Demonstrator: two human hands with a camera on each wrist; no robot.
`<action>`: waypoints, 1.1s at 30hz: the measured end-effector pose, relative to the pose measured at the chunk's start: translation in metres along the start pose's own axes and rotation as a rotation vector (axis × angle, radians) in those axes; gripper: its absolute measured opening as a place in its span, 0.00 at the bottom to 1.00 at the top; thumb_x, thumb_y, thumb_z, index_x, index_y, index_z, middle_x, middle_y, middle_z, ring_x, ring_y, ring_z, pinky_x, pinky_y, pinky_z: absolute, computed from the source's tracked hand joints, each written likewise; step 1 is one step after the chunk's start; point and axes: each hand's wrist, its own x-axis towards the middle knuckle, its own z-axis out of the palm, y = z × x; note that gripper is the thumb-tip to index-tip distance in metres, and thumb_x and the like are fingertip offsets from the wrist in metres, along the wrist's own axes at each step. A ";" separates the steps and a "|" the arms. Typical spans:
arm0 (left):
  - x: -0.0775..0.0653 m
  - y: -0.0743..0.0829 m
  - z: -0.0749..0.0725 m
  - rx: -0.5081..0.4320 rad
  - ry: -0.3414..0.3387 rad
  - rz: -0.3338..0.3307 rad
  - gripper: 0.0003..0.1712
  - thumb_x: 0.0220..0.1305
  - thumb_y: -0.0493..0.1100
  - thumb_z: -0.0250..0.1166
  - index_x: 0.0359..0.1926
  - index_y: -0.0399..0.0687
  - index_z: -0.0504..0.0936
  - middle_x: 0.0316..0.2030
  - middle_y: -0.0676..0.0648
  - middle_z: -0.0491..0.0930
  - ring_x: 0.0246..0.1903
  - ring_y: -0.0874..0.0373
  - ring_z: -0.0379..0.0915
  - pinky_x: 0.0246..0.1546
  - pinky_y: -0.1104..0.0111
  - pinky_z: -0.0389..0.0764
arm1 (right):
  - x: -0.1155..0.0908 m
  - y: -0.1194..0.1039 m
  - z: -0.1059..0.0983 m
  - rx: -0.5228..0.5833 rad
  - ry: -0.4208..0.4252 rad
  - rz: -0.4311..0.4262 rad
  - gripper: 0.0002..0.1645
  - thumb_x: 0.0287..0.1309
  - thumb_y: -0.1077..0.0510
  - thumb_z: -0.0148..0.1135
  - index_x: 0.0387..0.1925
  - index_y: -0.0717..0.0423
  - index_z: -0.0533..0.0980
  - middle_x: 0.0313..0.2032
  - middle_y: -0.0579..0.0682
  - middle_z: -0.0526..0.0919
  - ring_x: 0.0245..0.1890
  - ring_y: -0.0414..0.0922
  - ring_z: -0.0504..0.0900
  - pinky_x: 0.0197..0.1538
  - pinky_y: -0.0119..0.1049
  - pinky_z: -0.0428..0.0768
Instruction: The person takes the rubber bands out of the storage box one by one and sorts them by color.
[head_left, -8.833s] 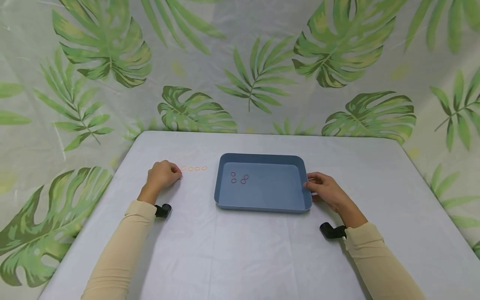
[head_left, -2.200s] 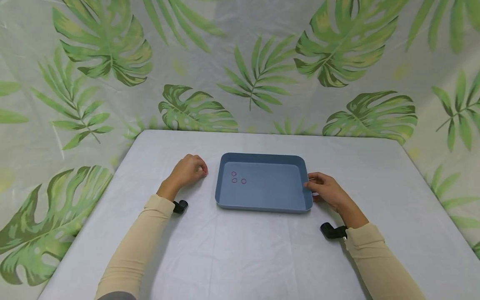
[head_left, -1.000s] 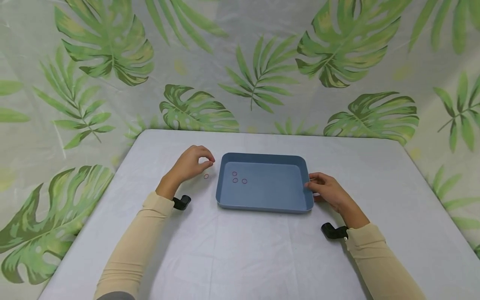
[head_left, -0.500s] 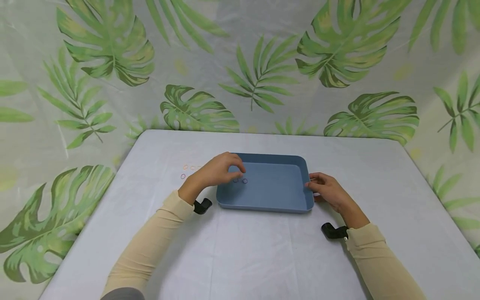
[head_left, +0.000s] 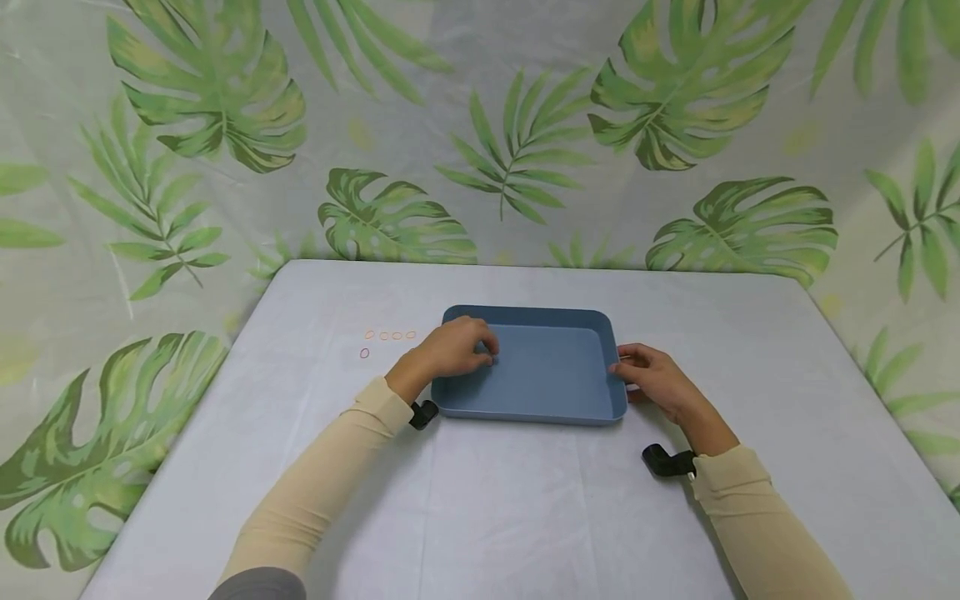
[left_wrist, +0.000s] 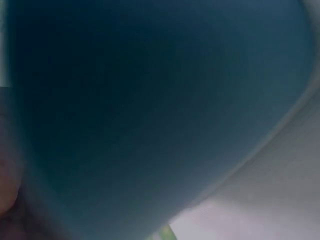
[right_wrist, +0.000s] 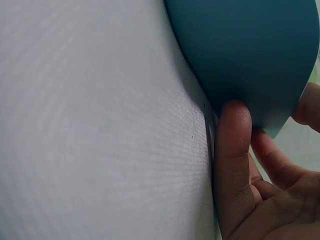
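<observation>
My left hand (head_left: 459,346) reaches over the left wall into the blue tray (head_left: 555,375), fingers bent and thumb tip close to the index finger, low over the tray floor. It covers the thin red rings there; I cannot tell whether one is between its fingertips. My right hand (head_left: 656,379) grips the tray's right end, thumb over the rim and fingers against the outer wall. The right wrist view shows a fingertip (right_wrist: 235,117) pressed to that wall near the cloth. Blurred blue wall fills most of the left wrist view.
Left of the tray, several small orange rings (head_left: 385,336) lie in a row on the white cloth (head_left: 525,500). Below the row's left end lies a red ring (head_left: 364,353). A leaf-patterned curtain (head_left: 517,142) hangs behind the table.
The left hand went from the ring row to a spot left of the tray, where a red ring was left, then rightward and down into the tray. The right hand stayed at the tray.
</observation>
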 end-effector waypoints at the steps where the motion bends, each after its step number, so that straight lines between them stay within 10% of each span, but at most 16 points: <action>1: 0.001 -0.001 0.001 0.002 0.008 0.001 0.10 0.65 0.43 0.67 0.46 0.49 0.88 0.48 0.48 0.84 0.55 0.49 0.77 0.56 0.57 0.78 | 0.000 0.000 0.000 -0.001 0.000 -0.001 0.35 0.68 0.55 0.58 0.70 0.66 0.61 0.55 0.61 0.75 0.42 0.37 0.79 0.39 0.32 0.83; 33: 0.008 -0.016 0.028 0.057 0.126 0.018 0.03 0.62 0.42 0.71 0.31 0.51 0.88 0.44 0.49 0.84 0.45 0.52 0.75 0.46 0.61 0.78 | 0.005 0.001 -0.003 -0.008 0.006 0.000 0.34 0.67 0.55 0.58 0.68 0.67 0.62 0.53 0.60 0.76 0.40 0.36 0.79 0.37 0.32 0.83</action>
